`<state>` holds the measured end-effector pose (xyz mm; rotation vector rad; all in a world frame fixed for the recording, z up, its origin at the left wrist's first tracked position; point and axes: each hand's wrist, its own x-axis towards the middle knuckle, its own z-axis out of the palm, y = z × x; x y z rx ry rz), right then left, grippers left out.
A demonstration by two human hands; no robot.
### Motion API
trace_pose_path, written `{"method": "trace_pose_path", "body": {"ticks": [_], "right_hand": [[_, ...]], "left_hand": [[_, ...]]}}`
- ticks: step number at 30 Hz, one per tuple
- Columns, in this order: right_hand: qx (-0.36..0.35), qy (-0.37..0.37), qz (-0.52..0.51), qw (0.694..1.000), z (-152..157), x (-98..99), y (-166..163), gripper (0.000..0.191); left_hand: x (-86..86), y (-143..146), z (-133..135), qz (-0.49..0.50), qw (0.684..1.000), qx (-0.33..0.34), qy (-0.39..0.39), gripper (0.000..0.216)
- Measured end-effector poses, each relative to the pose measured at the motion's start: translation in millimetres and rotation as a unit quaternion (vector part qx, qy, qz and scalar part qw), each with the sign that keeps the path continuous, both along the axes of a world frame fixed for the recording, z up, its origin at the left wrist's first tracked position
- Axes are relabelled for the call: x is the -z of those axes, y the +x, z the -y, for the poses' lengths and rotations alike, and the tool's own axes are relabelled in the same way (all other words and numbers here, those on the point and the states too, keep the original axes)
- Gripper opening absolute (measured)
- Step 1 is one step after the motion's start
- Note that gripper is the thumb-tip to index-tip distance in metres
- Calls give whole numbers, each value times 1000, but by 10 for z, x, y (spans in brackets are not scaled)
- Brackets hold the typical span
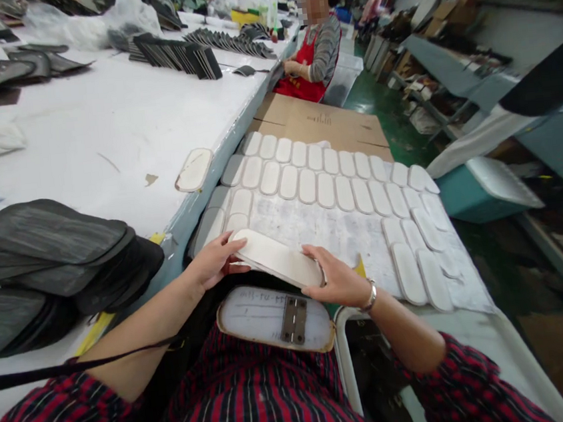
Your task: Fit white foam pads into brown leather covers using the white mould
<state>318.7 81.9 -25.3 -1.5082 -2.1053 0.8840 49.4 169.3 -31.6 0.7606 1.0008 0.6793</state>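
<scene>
Both my hands hold a white shoe insole (277, 261) just above my lap. My left hand (215, 261) grips its left end, fingers curled over the edge. My right hand (337, 277) clasps the right end, a bracelet on that wrist. Under the insole lies a sole-shaped template board (252, 318) with a metal hinge (293, 320) in its middle. Beyond it, rows of several white insoles (326, 186) lie side by side on a paper-covered board (324, 230).
A stack of dark grey insoles (50, 259) sits on the white table (102, 129) at my left; one white insole (194, 169) lies at the table edge. More dark stacks (179, 54) stand further back. A person in a red apron (313, 60) sits ahead. Cardboard (317, 123) lies beyond the rows.
</scene>
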Motion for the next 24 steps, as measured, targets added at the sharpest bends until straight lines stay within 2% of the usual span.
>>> {"method": "trace_pose_path", "body": {"ticks": [2, 4, 7, 9, 11, 13, 16, 18, 20, 22, 24], "right_hand": [[-28, 23, -6, 999, 253, -137, 6, 75], [-42, 23, -13, 999, 453, -210, -4, 78], [8, 72, 49, 996, 668, -215, -99, 99], [46, 122, 98, 987, 769, -179, -175, 104], [61, 141, 104, 983, 853, -135, -198, 94], [81, 129, 76, 985, 935, -96, -147, 81], [95, 91, 8, 991, 1068, -50, -11, 67], [78, 73, -15, 994, 1145, -22, 25, 57], [57, 65, 1, 996, 1189, 6, -21, 52], [45, 73, 37, 996, 1188, 36, -124, 54], [35, 100, 65, 992, 1154, 69, -238, 56]], "left_hand": [[-87, 32, 94, -6, 1000, 3, 6, 34], [-162, 59, 236, 7, 1000, -6, 8, 29], [-259, 88, 484, 31, 999, -8, 3, 27], [-321, 80, 625, 44, 999, 1, -1, 29], [-369, 25, 716, 69, 997, 20, -1, 34], [-373, -81, 753, 90, 995, 11, 28, 46], [-239, -282, 766, 22, 987, -112, 111, 58], [-59, -377, 808, -60, 975, -183, 113, 61], [152, -406, 909, -92, 975, -189, 67, 64], [340, -375, 1056, -69, 983, -166, 28, 67], [462, -318, 1205, -39, 989, -140, 21, 67]]}}
